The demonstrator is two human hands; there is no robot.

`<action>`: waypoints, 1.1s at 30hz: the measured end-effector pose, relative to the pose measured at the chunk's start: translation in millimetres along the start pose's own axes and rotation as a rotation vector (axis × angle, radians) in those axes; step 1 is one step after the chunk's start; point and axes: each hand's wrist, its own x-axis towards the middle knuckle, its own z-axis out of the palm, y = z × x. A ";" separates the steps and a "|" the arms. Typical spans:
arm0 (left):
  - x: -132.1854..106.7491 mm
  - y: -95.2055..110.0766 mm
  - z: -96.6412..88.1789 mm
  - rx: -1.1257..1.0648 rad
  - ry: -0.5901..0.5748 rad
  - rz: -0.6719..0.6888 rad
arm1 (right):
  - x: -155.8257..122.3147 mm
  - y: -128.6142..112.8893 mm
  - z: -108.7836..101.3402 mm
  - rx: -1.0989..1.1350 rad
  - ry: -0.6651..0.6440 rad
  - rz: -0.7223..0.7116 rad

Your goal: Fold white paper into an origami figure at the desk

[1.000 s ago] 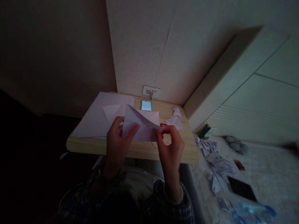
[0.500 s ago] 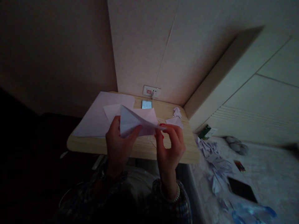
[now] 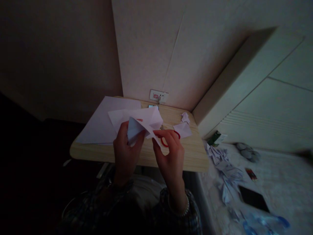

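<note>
Dim light falls over pale walls, and a wood-grain table stands against them below a wall socket. I see the folded paper raised over the middle of the table, its folds standing apart. I have the left hand clamped on its left end, thumb in front and fingers behind; the right hand pinches its right edge between thumb and fingertips. More pale paper shows just beyond, but I cannot tell whether it joins the held piece. Large white sheets lie at the table's left. Beside the right hand I make out red-handled scissors, partly covered by its fingers, with a small folded sheet near them. On the bed at the right, I see a heap of folded papers next to a dark tablet-like slab.
</note>
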 end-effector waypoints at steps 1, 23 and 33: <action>0.0 -1.6 0.4 -0.021 -0.013 0.031 | 0.0 -0.9 0.1 0.006 -0.001 -0.002; 8.9 -1.4 -16.8 -0.319 -0.456 0.035 | -1.3 9.1 -5.7 0.312 0.089 0.155; 11.3 3.9 -18.9 -0.436 -0.546 -0.160 | -1.5 5.6 -9.1 0.284 0.094 0.144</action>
